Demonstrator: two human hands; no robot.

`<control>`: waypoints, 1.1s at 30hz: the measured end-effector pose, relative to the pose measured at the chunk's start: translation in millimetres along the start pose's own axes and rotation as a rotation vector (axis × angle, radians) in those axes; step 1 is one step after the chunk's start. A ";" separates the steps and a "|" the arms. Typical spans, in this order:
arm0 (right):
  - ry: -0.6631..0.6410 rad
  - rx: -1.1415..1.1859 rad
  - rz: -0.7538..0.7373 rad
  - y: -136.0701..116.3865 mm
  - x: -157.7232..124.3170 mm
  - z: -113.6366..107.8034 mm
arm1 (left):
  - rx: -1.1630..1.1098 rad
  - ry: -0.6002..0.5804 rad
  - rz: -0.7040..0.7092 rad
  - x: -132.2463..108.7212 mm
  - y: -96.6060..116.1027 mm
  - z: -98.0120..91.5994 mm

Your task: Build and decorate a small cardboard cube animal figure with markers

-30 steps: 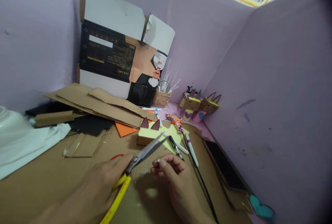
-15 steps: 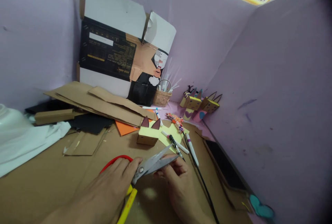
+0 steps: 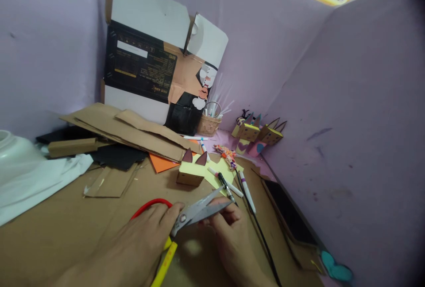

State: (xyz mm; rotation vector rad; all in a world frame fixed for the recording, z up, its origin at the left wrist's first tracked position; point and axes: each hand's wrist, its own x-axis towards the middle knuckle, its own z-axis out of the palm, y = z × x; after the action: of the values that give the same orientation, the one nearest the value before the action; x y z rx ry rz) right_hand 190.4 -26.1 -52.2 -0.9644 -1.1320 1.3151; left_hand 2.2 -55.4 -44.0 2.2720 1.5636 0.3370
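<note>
One opened carton (image 3: pixel 142 56) stands at the table's (image 3: pixel 76 225) far edge; the near edge is out of frame. Toward it, the left hand (image 3: pixel 142 234) grips one pair of scissors (image 3: pixel 183 219), blades (image 3: pixel 212 210) parted, one yellow handle (image 3: pixel 164 264) cut off. Blades partly cover the curled right hand (image 3: pixel 229 229); its grasp cannot be told. One two-eared box (image 3: pixel 191 173) sits beyond.
</note>
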 end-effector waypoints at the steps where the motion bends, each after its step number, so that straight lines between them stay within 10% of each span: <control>1: -0.001 -0.010 -0.004 -0.6 0.1 0.1 | -0.009 0.002 -0.005 -0.1 0.6 -1.2; 33: 0.006 0.033 -0.019 7.2 0.0 -1.4 | 0.113 -0.086 -0.028 0.8 7.3 -5.2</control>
State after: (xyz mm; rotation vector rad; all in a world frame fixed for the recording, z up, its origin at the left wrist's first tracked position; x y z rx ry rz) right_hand 190.1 -25.6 -59.5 -0.9304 -1.1093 1.3109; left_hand 6.6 -56.2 -36.2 2.3135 1.6061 0.1454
